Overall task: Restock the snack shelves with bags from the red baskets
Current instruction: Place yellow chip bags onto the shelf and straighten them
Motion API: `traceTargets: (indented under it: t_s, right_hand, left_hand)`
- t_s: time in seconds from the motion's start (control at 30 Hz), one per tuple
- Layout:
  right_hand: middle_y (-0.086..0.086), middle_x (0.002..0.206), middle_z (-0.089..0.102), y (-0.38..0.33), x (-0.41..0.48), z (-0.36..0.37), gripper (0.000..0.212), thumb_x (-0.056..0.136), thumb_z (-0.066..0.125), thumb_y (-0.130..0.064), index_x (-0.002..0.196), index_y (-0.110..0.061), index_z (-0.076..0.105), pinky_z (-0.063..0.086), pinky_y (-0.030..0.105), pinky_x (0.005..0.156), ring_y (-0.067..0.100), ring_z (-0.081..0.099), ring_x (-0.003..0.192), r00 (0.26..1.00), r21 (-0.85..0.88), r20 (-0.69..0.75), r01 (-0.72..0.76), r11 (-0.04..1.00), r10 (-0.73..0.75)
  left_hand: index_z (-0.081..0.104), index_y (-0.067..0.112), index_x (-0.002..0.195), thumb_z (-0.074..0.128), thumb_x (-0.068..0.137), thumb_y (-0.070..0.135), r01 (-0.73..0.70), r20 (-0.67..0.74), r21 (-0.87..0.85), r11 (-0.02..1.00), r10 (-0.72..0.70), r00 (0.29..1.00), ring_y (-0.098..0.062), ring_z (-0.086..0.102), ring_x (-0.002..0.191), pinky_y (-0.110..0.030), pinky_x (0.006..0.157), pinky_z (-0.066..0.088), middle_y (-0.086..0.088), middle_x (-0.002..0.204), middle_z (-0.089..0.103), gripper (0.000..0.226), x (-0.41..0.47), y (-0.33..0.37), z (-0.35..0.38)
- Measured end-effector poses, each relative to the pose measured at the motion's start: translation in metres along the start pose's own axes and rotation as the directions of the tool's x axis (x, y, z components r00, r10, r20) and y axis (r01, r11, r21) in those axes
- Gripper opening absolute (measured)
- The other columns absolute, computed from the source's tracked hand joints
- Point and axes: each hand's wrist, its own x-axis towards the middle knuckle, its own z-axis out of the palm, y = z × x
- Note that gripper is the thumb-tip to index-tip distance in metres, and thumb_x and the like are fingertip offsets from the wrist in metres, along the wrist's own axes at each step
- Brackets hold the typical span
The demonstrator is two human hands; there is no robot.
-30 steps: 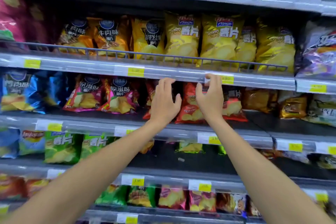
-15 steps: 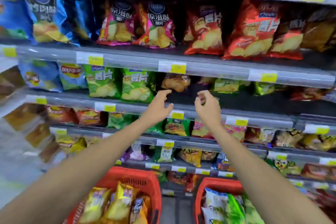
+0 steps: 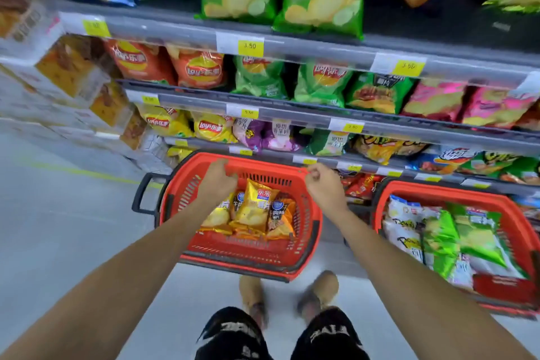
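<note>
Two red baskets (image 3: 181, 190) (image 3: 438, 188), two hands (image 3: 217, 181) (image 3: 324, 184), and two brown shoes (image 3: 251, 289) (image 3: 321, 286).

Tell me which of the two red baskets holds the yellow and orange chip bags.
The left basket, under the left hand, with the black handle on its side. The right basket holds green and white bags instead.
</note>
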Motion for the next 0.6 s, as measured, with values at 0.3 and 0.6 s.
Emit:
traceTargets:
  t_s: [0.3,0.6]
  right_hand:
    - [0.017,0.103,0.061,0.043,0.045,0.156,0.032,0.094,0.055,-0.016,0.121,0.0,0.054,0.042,0.035,0.078,0.031,0.06,0.1,0.883,-0.113,0.348,-0.295,0.949,0.316]
    - [0.01,0.134,0.05,0.141,0.113,0.319,0.069,0.092,0.06,-0.029,0.149,-0.007,0.027,0.043,0.028,0.083,0.025,0.054,0.115,0.799,-0.092,0.363,-0.48,0.872,0.479]
  left_hand:
    - [0.029,0.0,0.142,0.063,0.086,0.023,0.351,0.084,0.082,0.933,-0.358,0.93,-0.039,0.038,0.129,-0.042,0.105,0.034,-0.023,0.142,0.033,0.069,0.045,-0.145,0.06]
    - [0.004,0.009,0.152,0.067,0.085,0.033,0.385,0.086,0.085,0.919,-0.392,0.916,-0.036,0.02,0.142,-0.049,0.113,0.026,-0.018,0.156,0.014,0.095,0.119,-0.272,0.159]
